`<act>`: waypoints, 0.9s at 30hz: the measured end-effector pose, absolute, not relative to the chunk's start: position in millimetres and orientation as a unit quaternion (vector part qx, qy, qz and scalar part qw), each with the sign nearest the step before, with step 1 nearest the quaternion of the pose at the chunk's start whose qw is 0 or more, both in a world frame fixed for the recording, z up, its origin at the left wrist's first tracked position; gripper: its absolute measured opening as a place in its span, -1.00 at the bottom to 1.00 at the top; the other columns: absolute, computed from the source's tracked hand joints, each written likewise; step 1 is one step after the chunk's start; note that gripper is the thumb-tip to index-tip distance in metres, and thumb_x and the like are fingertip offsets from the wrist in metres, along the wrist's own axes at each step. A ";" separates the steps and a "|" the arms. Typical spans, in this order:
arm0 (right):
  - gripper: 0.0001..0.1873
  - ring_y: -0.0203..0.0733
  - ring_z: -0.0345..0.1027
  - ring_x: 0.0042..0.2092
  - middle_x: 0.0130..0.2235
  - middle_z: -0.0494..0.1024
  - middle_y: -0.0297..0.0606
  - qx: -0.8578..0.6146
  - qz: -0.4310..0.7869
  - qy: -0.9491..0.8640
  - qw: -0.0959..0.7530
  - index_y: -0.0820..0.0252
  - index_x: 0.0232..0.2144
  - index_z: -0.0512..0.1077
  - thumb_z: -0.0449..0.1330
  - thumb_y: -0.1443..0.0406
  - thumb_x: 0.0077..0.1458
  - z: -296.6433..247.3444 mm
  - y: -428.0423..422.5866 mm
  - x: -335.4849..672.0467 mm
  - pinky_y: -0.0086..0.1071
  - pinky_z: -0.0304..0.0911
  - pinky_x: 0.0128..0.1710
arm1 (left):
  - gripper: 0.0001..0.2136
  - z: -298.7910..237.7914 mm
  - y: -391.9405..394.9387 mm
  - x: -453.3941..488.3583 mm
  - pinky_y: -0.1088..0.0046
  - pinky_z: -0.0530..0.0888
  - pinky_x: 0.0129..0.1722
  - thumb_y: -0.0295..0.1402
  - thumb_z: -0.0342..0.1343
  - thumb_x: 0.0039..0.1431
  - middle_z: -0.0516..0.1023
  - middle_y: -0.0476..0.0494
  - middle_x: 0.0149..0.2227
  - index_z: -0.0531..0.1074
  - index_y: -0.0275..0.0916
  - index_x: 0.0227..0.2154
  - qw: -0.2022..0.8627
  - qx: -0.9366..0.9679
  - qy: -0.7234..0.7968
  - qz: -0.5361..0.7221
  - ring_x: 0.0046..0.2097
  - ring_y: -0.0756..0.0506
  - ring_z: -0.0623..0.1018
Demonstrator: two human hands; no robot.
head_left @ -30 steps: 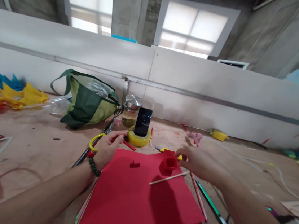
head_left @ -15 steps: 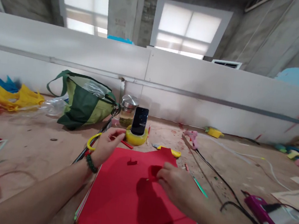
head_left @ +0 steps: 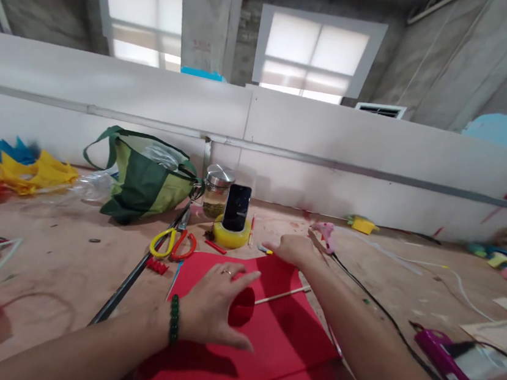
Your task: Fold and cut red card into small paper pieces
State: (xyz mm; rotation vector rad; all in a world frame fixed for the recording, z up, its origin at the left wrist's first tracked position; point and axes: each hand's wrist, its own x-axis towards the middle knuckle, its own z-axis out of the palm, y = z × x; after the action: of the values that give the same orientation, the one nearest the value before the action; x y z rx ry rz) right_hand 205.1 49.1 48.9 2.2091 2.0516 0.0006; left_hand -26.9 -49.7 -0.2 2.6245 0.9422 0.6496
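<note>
My left hand [head_left: 212, 302], with a green bead bracelet and a ring, is open over a stack of red sheets [head_left: 289, 348]. Its thumb and fingers spread in a C around a curled red piece [head_left: 243, 307]; whether they touch it I cannot tell. A thin pale stick [head_left: 284, 294] lies to the right of the curl. Beyond the sheets' far edge, my right hand [head_left: 293, 250] reaches over a yellow-handled utility knife [head_left: 265, 250], a finger stretched left. The hand hides most of the knife. Small red scraps [head_left: 157, 266] lie by the scissors [head_left: 173, 243].
A phone [head_left: 237, 208] leans on a yellow tape roll [head_left: 230, 235], beside a lidded glass jar [head_left: 217, 192] and a green bag [head_left: 150, 183]. A pink glue gun [head_left: 324, 234] trails a black cord at right. A purple device [head_left: 462, 373] sits at the right front.
My left hand has come back from beside the tape to the curled red piece. My right hand has left that piece and moved forward to the knife. The scraps now lie left of the sheets.
</note>
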 end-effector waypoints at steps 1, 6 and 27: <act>-0.50 -0.02 0.40 -0.08 -0.12 0.52 -0.04 0.735 0.001 0.674 0.074 0.31 -0.17 0.46 0.07 -0.02 0.15 44.1 51.2 203.7 -0.08 0.25 -0.07 | 0.09 -1.2 -55.0 -23.8 -0.08 0.23 0.09 0.23 0.23 -0.38 0.22 -0.46 0.18 0.05 -0.15 0.26 0.137 0.919 0.312 0.197 0.14 -0.45 0.29; -0.61 -0.14 0.40 -0.12 -0.11 0.50 -0.16 0.736 0.003 0.671 0.091 0.27 -0.13 0.41 0.09 0.07 0.19 39.5 52.4 206.5 -0.12 0.30 -0.10 | 0.25 0.4 -62.3 -20.9 -0.21 0.07 0.13 0.28 0.22 -0.51 -0.07 -0.51 0.31 -0.16 -0.09 0.31 0.144 0.943 0.274 0.117 0.23 -0.58 0.12; -0.51 -0.02 0.48 -0.23 -0.28 0.59 0.06 0.477 0.092 0.871 0.073 0.35 -0.32 0.55 -0.08 0.14 0.28 13.1 12.0 172.0 -0.31 0.24 -0.26 | -0.31 20.0 -91.6 -28.9 -0.09 -0.01 0.22 -0.14 0.14 0.01 0.12 -0.39 0.26 0.09 -0.11 0.22 0.092 0.983 0.141 0.071 0.25 -0.35 0.16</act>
State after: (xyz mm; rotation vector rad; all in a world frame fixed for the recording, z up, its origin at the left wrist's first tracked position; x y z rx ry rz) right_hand 172.0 12.0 13.1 1.4318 2.6161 0.2756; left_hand -28.9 -91.6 20.0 2.9200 0.4196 0.2117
